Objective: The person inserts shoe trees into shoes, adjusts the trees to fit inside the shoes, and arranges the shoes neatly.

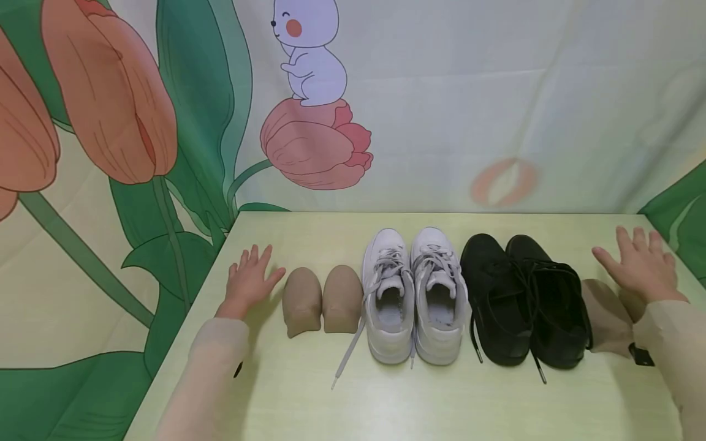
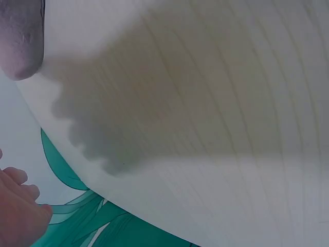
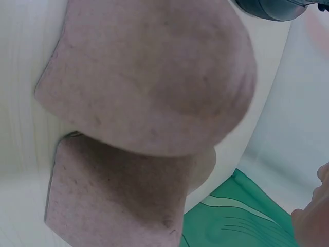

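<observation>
In the head view my left hand (image 1: 248, 283) is held above the left part of the table, fingers spread and holding nothing. Just right of it lie two tan toe-shaped pieces (image 1: 302, 300), rounded at the far end. My right hand (image 1: 642, 264) hovers, fingers spread, over two more such tan pieces (image 1: 607, 315), partly hidden by the hand and sleeve. The right wrist view shows this pair close up, one piece (image 3: 154, 77) overlapping the other (image 3: 118, 190). A pair of white lace-up sneakers (image 1: 389, 343) and a pair of black lace-up shoes (image 1: 504, 343) stand between the hands.
The shoes stand toes away from me on a pale wood-grain table (image 1: 419, 404). Loose laces trail from both pairs, one grey lace (image 1: 347, 358) reaching toward the front. Behind the table hangs a cloth (image 1: 441, 122) printed with tulips and a white animal.
</observation>
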A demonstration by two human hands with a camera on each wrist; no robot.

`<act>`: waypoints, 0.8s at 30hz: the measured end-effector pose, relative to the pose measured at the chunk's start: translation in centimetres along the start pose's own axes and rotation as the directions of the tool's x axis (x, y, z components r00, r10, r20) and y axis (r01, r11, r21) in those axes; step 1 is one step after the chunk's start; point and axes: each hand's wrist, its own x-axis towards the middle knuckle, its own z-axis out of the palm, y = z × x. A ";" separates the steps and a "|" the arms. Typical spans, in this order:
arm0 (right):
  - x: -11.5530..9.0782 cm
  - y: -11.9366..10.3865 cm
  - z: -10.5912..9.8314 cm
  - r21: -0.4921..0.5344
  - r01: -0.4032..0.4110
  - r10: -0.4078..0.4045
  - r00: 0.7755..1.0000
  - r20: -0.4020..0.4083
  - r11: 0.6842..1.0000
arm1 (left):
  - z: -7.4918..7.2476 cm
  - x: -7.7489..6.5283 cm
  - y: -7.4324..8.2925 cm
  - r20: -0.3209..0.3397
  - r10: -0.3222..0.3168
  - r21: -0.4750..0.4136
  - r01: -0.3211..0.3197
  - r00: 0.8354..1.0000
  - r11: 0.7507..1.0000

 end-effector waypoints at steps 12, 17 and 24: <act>0.0 -1.0 -0.1 -0.010 0.066 -0.066 0.998 -0.002 0.998 | -0.1 -1.2 0.7 0.011 0.052 0.006 -0.052 0.999 0.999; -0.1 -1.6 -0.2 -0.006 0.104 -0.104 0.995 -0.008 0.995 | 0.0 -1.9 1.0 0.006 0.077 -0.015 -0.077 0.997 0.997; -0.3 -2.6 -0.7 0.013 0.172 -0.172 0.985 0.005 0.985 | 0.2 -2.6 1.3 -0.005 0.111 -0.040 -0.111 0.994 0.993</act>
